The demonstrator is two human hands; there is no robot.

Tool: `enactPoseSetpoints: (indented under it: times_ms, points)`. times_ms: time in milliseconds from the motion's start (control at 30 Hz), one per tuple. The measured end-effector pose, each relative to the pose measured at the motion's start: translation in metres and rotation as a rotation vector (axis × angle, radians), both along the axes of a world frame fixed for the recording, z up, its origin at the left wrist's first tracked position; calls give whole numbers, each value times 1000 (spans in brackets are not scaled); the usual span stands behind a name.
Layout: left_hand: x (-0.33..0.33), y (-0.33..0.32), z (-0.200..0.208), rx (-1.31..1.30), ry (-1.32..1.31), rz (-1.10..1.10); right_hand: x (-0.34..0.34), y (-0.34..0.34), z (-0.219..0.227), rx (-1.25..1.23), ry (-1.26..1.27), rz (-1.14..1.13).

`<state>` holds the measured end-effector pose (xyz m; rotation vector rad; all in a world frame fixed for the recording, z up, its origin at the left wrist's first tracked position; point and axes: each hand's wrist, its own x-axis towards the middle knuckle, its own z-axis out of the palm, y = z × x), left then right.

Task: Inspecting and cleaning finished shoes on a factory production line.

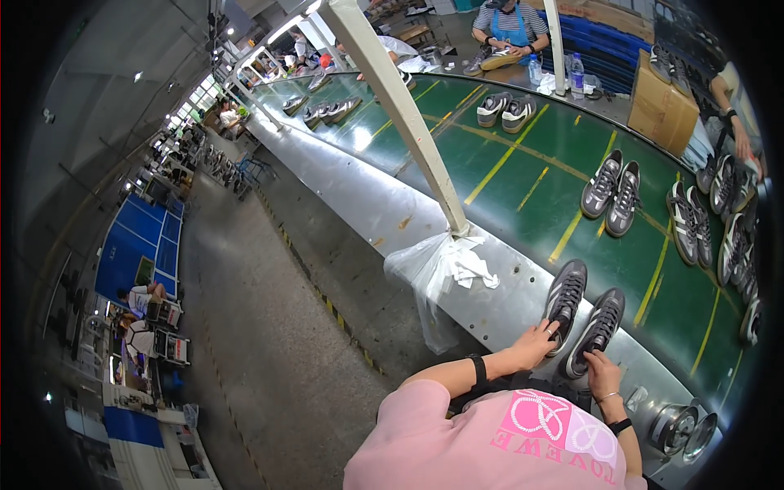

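A pair of dark grey sneakers with white side stripes lies side by side on the metal edge of the bench, toes toward the green belt. My left hand [535,345] grips the left sneaker [568,287] at its heel opening, with the fingers reaching inside the collar. My right hand [604,375] has its fingers closed on the heel end of the right sneaker [606,320]. Parts of both heels are hidden behind my fingers.
The green conveyor belt [523,192] carries more sneaker pairs, the nearest pair [612,196] just beyond mine. A white post [400,106] with a plastic bag [433,282] rises at left. Round metal tins [676,429] stand at right. Co-workers sit across the belt.
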<state>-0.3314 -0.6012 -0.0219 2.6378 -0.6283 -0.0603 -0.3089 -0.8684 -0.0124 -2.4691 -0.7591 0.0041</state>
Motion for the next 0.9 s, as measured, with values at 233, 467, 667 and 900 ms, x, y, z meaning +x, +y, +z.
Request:
enactPoseSetpoints:
  times_ms: [233, 467, 667, 900]
  points:
    - [23, -19, -13, -110, 15, -209, 13, 16, 2, -205, 266, -7]
    - [21, -2, -12, -397, 134, -236, -12, -15, -9, 336, 137, -221]
    - [27, 6, -18, -552, 307, 402, 3, -21, -77, 545, 501, -510]
    - [59, -34, -84, -381, 462, 567, 22, -12, -106, 623, 595, -590]
